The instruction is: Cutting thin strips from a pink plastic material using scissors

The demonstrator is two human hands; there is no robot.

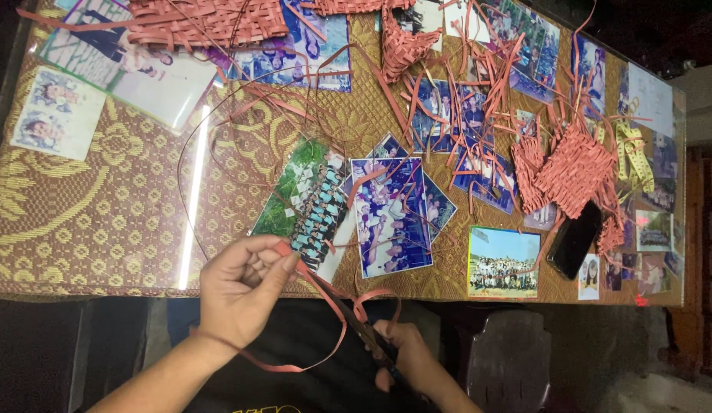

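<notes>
The person's left hand point(241, 287) pinches one end of a long reddish strip point(325, 294) between thumb and fingertips, just off the near edge of the glass-topped table point(103, 222), while the right hand point(408, 359) is closed around the handles of dark scissors point(367, 333) whose blades sit along the strip below that same edge. The strip loops down and back under the left wrist, so it looks as if it is being slit lengthwise, and much of it seems uncut. A good deal appears done already: a heap of loose cut strips point(463, 92) lies toward the far side of the table, with woven mats point(206, 21) at the far left and a smaller woven patch point(574, 170) at the far right beside a dark phone point(574, 239). Photographs point(390, 216) lie under the glass in the middle.
</notes>
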